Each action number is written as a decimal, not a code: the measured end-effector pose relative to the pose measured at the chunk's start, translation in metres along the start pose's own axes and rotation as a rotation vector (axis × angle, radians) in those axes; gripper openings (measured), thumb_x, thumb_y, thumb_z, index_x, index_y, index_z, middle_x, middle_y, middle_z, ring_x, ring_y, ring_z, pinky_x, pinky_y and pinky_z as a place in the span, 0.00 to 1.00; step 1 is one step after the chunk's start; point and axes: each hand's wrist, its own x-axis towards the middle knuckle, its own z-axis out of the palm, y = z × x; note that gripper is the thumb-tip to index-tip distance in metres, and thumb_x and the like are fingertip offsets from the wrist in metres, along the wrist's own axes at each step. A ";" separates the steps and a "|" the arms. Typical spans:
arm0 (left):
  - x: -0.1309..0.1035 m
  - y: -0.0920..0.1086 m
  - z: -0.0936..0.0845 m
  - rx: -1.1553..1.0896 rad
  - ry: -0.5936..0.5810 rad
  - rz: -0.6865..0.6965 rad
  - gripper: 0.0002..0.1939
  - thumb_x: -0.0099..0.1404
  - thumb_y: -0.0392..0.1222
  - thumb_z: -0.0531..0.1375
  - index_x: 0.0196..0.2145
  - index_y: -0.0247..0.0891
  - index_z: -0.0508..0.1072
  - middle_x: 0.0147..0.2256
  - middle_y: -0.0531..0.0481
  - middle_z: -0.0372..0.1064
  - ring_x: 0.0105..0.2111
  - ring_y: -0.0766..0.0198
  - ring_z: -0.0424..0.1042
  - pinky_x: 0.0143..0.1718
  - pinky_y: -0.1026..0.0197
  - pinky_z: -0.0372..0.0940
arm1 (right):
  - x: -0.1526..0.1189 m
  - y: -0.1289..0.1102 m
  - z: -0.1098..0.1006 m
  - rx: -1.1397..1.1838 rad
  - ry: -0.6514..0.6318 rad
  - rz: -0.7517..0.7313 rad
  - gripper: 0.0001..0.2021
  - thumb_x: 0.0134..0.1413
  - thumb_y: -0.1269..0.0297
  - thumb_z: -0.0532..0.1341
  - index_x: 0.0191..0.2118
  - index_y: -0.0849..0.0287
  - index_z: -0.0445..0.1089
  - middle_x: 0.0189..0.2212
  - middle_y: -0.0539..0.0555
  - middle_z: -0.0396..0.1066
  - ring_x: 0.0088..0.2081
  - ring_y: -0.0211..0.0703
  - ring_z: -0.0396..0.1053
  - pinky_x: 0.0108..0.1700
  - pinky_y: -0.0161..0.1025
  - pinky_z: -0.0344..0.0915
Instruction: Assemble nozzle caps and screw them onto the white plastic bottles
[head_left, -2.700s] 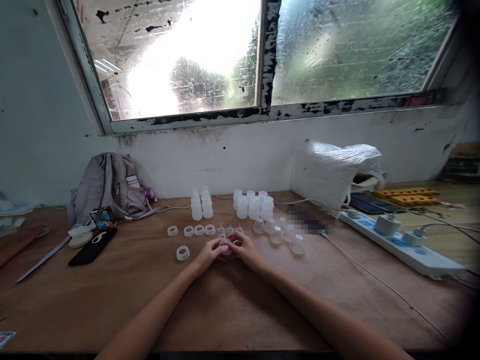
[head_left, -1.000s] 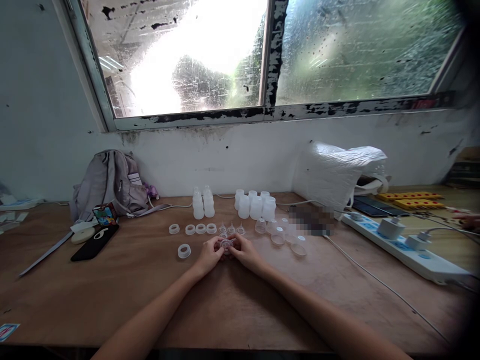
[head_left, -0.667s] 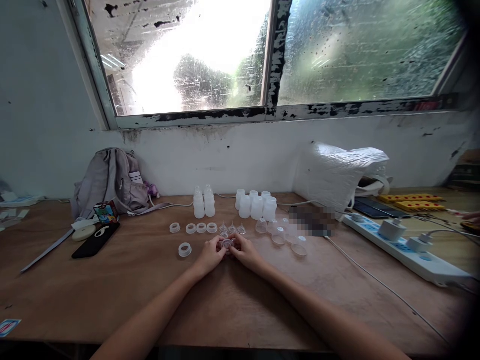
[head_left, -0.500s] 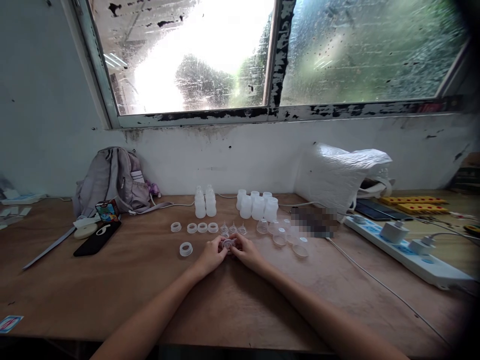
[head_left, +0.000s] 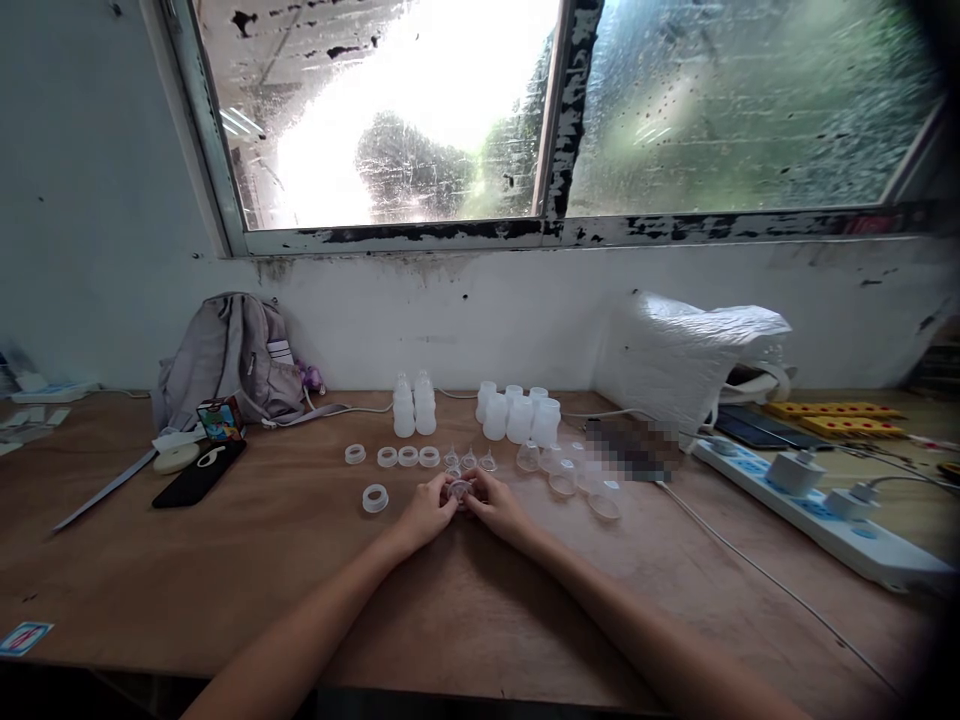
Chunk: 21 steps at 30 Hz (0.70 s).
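Close together over the table, my left hand (head_left: 429, 507) and my right hand (head_left: 496, 504) both grip a clear round piece (head_left: 458, 488). It looks like a bottle collar ring, perhaps with a nipple in it; the fingers cover much of it. Just beyond my fingertips stand clear bottle nipples (head_left: 469, 459). Several white collar rings (head_left: 408, 457) lie in a row to the left, with one more ring (head_left: 375, 498) nearer me. Clear domed caps (head_left: 562, 484) are spread to the right of my right hand.
Two bottles with nipples (head_left: 403, 412) and several open white bottles (head_left: 518, 420) stand near the wall. A backpack (head_left: 225, 365) and a black phone (head_left: 199, 475) are at left. At right are a white foil bag (head_left: 667, 365), a power strip (head_left: 817, 515) and a trailing cable (head_left: 750, 555).
The camera view has shifted slightly, so the scene sits a little further right. Both hands stay on the clear round piece, with hardly any visible finger movement.
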 end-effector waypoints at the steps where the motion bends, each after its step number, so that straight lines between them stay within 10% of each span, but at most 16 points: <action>1: 0.000 0.000 0.000 0.000 0.000 -0.003 0.10 0.55 0.38 0.52 0.36 0.35 0.67 0.30 0.48 0.70 0.29 0.64 0.68 0.32 0.64 0.61 | 0.000 0.000 0.000 0.000 0.001 0.000 0.08 0.44 0.67 0.54 0.35 0.58 0.60 0.22 0.48 0.65 0.23 0.36 0.64 0.26 0.33 0.62; 21: 0.001 0.000 0.000 0.008 -0.006 -0.006 0.11 0.55 0.38 0.52 0.37 0.35 0.67 0.29 0.49 0.69 0.27 0.65 0.67 0.30 0.65 0.60 | 0.000 -0.001 -0.001 0.001 0.012 -0.002 0.09 0.43 0.67 0.54 0.35 0.58 0.61 0.22 0.47 0.65 0.23 0.36 0.63 0.27 0.32 0.61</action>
